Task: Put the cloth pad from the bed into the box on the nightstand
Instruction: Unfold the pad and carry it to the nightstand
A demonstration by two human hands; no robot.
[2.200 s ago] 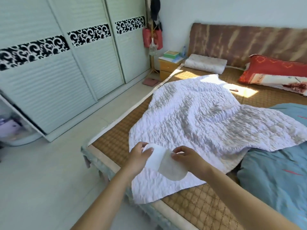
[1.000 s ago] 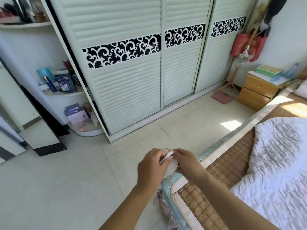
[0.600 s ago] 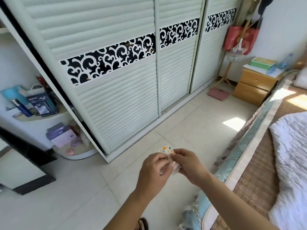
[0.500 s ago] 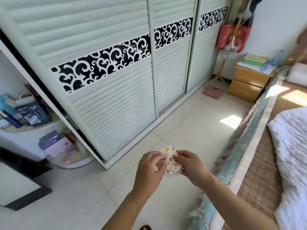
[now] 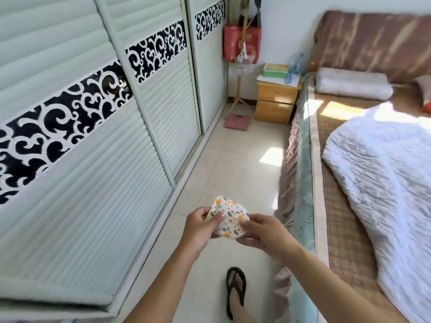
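I hold a small folded cloth pad (image 5: 229,216) with a colourful floral print in front of me, above the floor. My left hand (image 5: 201,226) pinches its left side and my right hand (image 5: 263,231) grips its right edge. Far ahead, a wooden nightstand (image 5: 275,102) stands between the wardrobe and the bed, with a green box (image 5: 275,71) on top. The bed (image 5: 345,206) runs along my right, under a white quilt (image 5: 384,173).
Sliding wardrobe doors (image 5: 105,127) line the left side, leaving a tiled floor aisle (image 5: 235,169) toward the nightstand. A pink scale (image 5: 237,121) lies on the floor before it. A coat stand with a red bag (image 5: 241,45) is beside it. My sandalled foot (image 5: 236,292) is below.
I lifted the pad off the quilt, folded it with both hands so the floral side shows, and turned from the bed's foot to face down the aisle toward the nightstand.
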